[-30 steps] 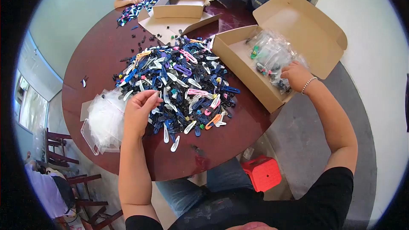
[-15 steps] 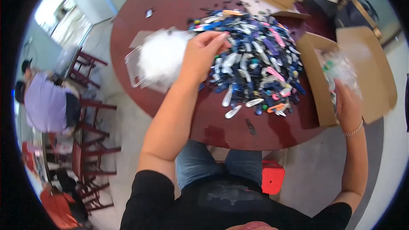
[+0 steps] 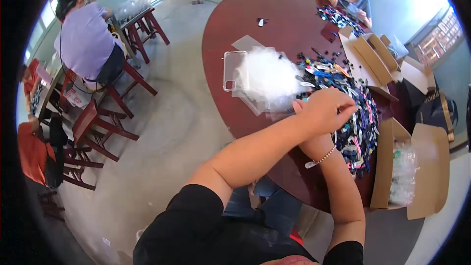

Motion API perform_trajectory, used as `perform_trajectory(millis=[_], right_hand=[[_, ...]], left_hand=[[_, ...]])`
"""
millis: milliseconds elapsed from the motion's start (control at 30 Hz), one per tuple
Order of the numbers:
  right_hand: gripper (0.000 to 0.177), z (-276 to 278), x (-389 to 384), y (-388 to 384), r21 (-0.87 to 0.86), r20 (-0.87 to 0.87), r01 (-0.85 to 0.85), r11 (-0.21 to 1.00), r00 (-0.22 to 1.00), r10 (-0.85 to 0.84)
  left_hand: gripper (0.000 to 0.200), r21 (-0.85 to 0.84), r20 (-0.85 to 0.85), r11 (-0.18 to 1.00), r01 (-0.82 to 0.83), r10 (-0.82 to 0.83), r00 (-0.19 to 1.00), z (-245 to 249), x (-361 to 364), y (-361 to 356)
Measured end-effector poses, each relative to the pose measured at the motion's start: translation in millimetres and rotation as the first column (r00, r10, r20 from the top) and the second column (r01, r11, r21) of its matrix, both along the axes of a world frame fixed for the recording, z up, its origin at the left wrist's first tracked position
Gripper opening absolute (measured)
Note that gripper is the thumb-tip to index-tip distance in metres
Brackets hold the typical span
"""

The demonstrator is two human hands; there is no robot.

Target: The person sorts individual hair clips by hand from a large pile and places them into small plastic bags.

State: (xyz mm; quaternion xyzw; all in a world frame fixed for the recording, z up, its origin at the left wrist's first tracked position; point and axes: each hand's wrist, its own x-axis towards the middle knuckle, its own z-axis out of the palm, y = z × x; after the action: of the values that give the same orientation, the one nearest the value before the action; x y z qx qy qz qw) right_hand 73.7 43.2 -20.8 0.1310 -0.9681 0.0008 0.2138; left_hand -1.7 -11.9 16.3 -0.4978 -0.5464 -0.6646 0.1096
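The clips (image 3: 362, 120) in front of you form a wide, loose heap of small, narrow, glossy pieces, mostly dark blue and black, mixed with white ones and a few in pink and orange, with small dark bits scattered along its far edge. The bags (image 3: 270, 76) are thin and see-through, turning bright white where they overlap in a fanned-out stack, with a clear case (image 3: 227, 71) at its left side. Both lie on the dark red table (image 3: 274, 14). Your left hand (image 3: 327, 110) crosses above your right hand (image 3: 314, 142), over the near left part of the clips, most of which spread out beyond it and to its right. Its fingers are bent, with thumb and index drawn close together; whether they pinch anything, you cannot tell from here. Your right hand, with the bracelet (image 3: 322, 158) at its wrist, is partly hidden beneath the left, its visible fingertips near the lower right edge of the bags; its grip cannot be made out. Right of the clips, the open box (image 3: 385, 164) holds filled packs (image 3: 404, 174).
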Motion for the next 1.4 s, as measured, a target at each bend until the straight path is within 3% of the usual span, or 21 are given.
perform_trajectory(millis=[100, 167, 233, 300, 367, 433, 467, 500, 600, 700, 733, 800, 867, 967, 1100, 1167, 1233, 1300, 1400], right_hand=[[0.057, -14.1, -18.9, -0.3, 0.010, 0.040, -0.030, 1.000, 0.999, 0.029], [0.050, -37.1, -31.7, 4.4, -0.051, -0.020, -0.076, 0.996, 0.997, 0.075], [0.041, -45.5, -40.9, 5.4, 0.038, -0.240, -0.113, 0.993, 0.963, 0.119], [0.033, -44.7, -42.2, 12.7, 0.031, -0.171, -0.065, 0.997, 0.983, 0.069], [0.026, -40.1, -43.3, 17.8, 0.027, -0.103, -0.026, 0.999, 0.994, 0.029], [0.018, -32.9, -43.0, 15.6, -0.274, -0.072, -0.039, 0.961, 0.997, 0.020], [0.020, -45.2, -48.0, 27.4, -0.256, -0.197, -0.115, 0.960, 0.978, 0.065], [0.020, -42.5, -50.4, 27.5, -0.260, -0.199, -0.121, 0.958, 0.978, 0.070], [0.016, -21.4, -39.5, 36.4, -0.571, -0.134, 0.025, 0.821, 0.983, -0.123], [0.013, 11.1, -9.5, 50.3, -0.802, -0.024, 0.185, 0.567, 0.940, -0.341], [0.013, 22.6, -0.6, 54.6, -0.801, -0.032, 0.202, 0.563, 0.926, -0.377], [0.006, 40.4, 11.9, 62.7, -0.947, 0.059, 0.156, 0.282, 0.944, -0.324], [0.002, 39.7, 25.5, 74.3, -0.969, 0.065, 0.138, 0.204, 0.943, -0.328], [0.009, 37.8, 43.8, 75.1, -0.996, 0.063, 0.078, 0.044, 0.959, -0.276], [0.011, 30.8, 54.9, 86.1, -0.991, 0.119, 0.130, 0.035, 0.968, -0.222], [0.012, 35.0, 56.5, 88.9, -0.988, 0.138, 0.149, 0.037, 0.969, -0.203], [0.013, 35.8, 57.8, 89.4, -0.973, 0.156, 0.187, 0.134, 0.965, -0.213], [0.012, 32.2, 57.1, 91.3, -0.977, 0.164, 0.188, 0.101, 0.964, -0.208], [0.011, 29.3, 53.3, 90.2, -0.995, 0.097, 0.101, 0.009, 0.976, -0.194]], left_hand=[[0.014, 0.052, -0.018, 0.998, -0.027, 0.028, 0.999, -1.3, -0.1, 2.3], [0.015, 0.081, 0.015, 0.996, 0.033, -0.034, 0.999, -2.1, 0.9, 3.7], [0.014, 0.071, 0.007, 0.997, 0.036, -0.036, 0.999, -2.6, 0.1, 3.8], [0.014, 0.058, -0.001, 0.998, 0.038, -0.038, 0.999, -2.8, 0.2, 3.1], [0.012, -0.068, 0.019, 0.994, 0.084, -0.083, 0.996, -2.1, -0.3, 0.8], [0.012, -0.063, 0.014, 0.997, 0.037, -0.037, 0.999, -4.9, 1.8, 1.8], [0.012, -0.016, 0.027, 0.999, 0.032, -0.032, 0.999, -6.0, 2.8, 3.0], [0.011, 0.032, 0.036, 0.999, 0.033, -0.034, 0.999, -4.7, 2.7, 2.9], [0.008, 0.148, 0.013, 0.986, -0.076, 0.075, 0.997, -0.3, 0.0, 1.6], [0.011, 0.218, 0.141, 0.953, -0.212, 0.184, 0.973, 3.1, -8.3, -0.5], [0.013, 0.129, 0.218, 0.973, -0.192, 0.161, 0.963, 4.3, -11.8, -2.9], [0.020, 0.073, 0.314, 0.982, -0.175, 0.144, 0.938, -1.3, -19.8, 0.8], [0.028, 0.014, 0.399, 0.996, -0.083, 0.071, 0.914, -8.8, -22.1, 5.6], [0.034, -0.174, 0.225, 0.983, -0.065, 0.104, 0.969, -13.3, -18.4, 6.6], [0.035, -0.332, 0.036, 0.943, 0.003, 0.010, 0.999, -17.6, -9.5, 7.5], [0.037, -0.380, 0.236, 0.902, 0.206, -0.121, 0.964, -9.2, -4.5, 4.8], [0.030, -0.451, 0.240, 0.870, 0.199, -0.096, 0.966, -8.8, -8.1, 4.8], [0.021, -0.272, 0.571, 0.865, 0.421, -0.208, 0.794, -16.9, -16.5, 8.4], [0.013, -0.243, 0.634, 0.866, 0.438, -0.200, 0.747, -11.0, -19.0, 3.2]])
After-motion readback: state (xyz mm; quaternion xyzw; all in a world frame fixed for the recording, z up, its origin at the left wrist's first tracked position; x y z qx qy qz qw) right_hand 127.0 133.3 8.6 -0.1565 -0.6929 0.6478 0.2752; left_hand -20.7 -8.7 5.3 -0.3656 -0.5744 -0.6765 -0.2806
